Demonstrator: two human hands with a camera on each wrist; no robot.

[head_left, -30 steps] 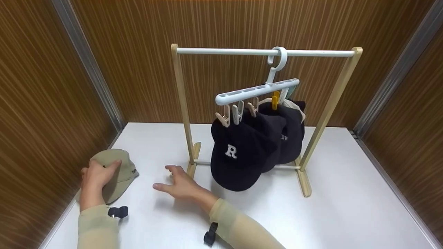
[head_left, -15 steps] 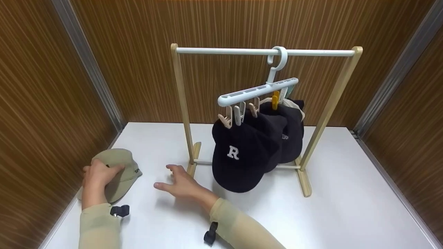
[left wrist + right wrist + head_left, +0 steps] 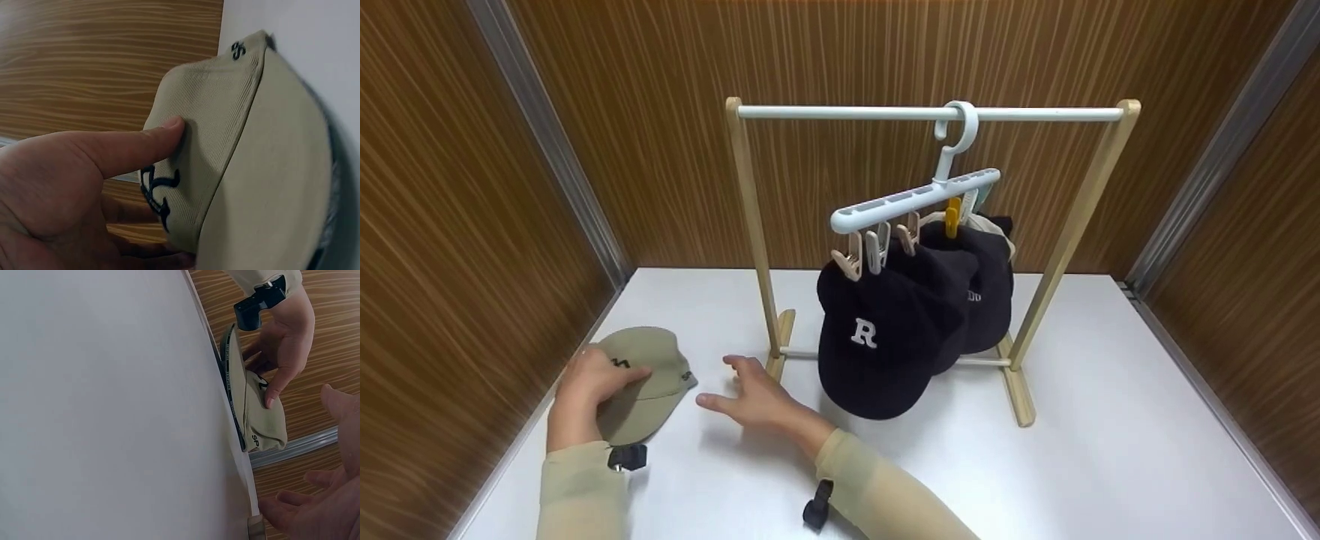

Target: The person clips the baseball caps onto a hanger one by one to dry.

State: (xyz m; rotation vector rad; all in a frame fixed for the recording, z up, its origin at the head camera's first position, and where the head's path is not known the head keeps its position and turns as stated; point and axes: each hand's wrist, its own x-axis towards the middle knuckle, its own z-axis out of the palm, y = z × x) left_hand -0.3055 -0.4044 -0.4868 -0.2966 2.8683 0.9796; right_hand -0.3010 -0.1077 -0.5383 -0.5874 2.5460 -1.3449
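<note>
At the left of the table, a khaki baseball cap lies low over the white surface, its brim toward the person. My left hand pinches its crown, the thumb on the front panel and the fingers at the far side, partly hidden. Dark embroidery shows beside that thumb in the left wrist view, and small dark letters mark the side of the cap. To the right of the cap my right hand hovers with thumb and fingers spread and nothing between them; the right wrist view shows this hand apart from the cap.
A wooden rack with a white top bar stands at the back. From it hangs a pale blue clip hanger. Its clothespins hold several dark caps, the nearest a navy cap with a white R. Wood-grain panels enclose the table.
My left hand and the khaki cap have moved to the right along the table, nearer the right hand. The right hand has barely moved. The hanger has swayed slightly.
</note>
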